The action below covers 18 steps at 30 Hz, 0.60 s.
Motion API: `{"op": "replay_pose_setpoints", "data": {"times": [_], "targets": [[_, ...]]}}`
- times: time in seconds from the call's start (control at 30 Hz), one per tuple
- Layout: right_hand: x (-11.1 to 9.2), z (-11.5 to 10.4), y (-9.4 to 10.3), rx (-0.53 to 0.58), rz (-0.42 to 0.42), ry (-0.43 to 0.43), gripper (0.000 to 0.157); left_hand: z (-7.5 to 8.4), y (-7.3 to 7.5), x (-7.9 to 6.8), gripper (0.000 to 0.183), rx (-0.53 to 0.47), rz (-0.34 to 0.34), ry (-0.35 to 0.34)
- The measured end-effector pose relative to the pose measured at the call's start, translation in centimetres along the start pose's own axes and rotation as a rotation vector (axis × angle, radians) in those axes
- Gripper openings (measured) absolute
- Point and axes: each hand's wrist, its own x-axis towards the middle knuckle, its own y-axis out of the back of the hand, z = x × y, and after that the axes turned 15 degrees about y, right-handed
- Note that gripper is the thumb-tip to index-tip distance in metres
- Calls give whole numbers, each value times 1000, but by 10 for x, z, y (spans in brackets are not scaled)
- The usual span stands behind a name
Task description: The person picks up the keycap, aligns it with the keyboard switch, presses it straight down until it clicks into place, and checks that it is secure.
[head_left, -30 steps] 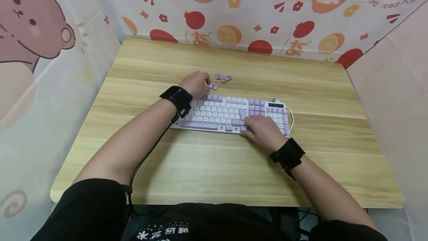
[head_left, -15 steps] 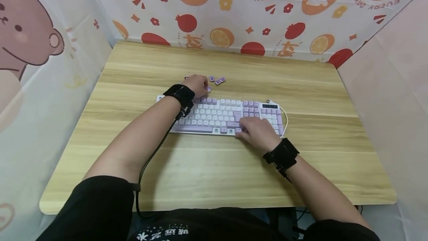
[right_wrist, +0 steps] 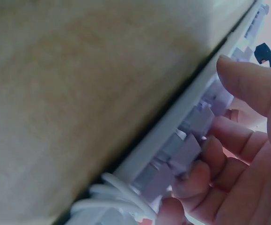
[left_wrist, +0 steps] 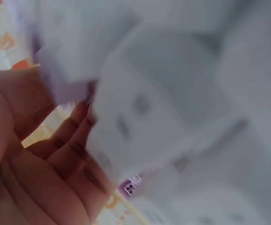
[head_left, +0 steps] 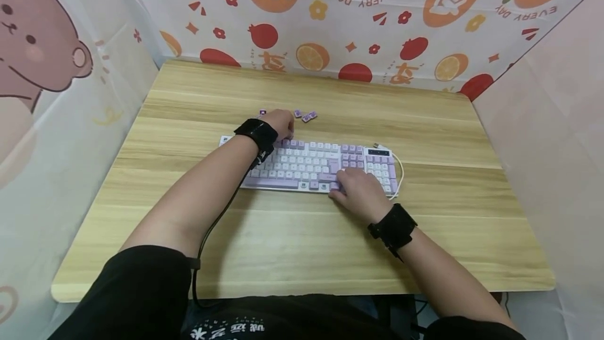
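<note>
Keyboard (head_left: pixel 302 169): lying flat on the desk (head_left: pixel 292 240), its cable (head_left: pixel 401 172) curving round the right end. Right hand (head_left: pixel 360 193): resting relaxed on the keyboard's right part, thumb at the near edge, probably steadying it; left hand (head_left: pixel 281 122): hovering about the far edge, fingers bent, any grip being impossible to tell. Loose purple caps (head_left: pixel 309 116): lying beyond the keyboard, presumably for easy reach.

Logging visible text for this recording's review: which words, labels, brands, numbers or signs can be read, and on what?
"EVERY DAY": repeated upside down on the printed curtain; its stylised characters are not surely readable.
Black shirt: white characters, partly cut off, not surely readable.
Keyboard: key legends too small or blurred.
Loose purple pieces: markings too small.
No brand or number is readable.
</note>
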Motion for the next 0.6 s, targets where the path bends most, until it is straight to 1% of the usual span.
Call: {"op": "replay_pose_setpoints", "data": {"times": [0.07, 0.13, 0.2, 0.23, 0.3, 0.37, 0.43, 0.5, 0.53, 0.6], "targets": [[0, -1, 3, 24, -14, -11, 30, -4, 3, -3, 11, -39, 6, 18], [1, -2, 7, 52, -16, -26, 28, -8, 7, -8, 16, -120, 18, 7], [2, -1, 11, 76, -9, -49, 27, -10, 13, -14, 19, -284, -1, -11], [2, -1, 13, 83, -7, -62, 26, -10, 16, -19, 20, -394, -28, -25], [4, 0, 16, 98, 7, -81, 26, -9, 23, -29, 21, -664, -124, -69], [6, 1, 19, 105, 27, -90, 28, -5, 28, -41, 20, -948, -253, -112], [9, 2, 23, 114, 70, -83, 31, -2, 29, -53, 20, -1184, -387, -172], [12, 0, 27, 130, 152, -63, 34, 1, 27, -65, 21, -1347, -513, -248], [14, -1, 30, 137, 207, -47, 36, 3, 25, -71, 23, -1399, -567, -288], [18, -5, 36, 158, 335, -14, 38, 7, 19, -80, 25, -1462, -654, -372]]}}
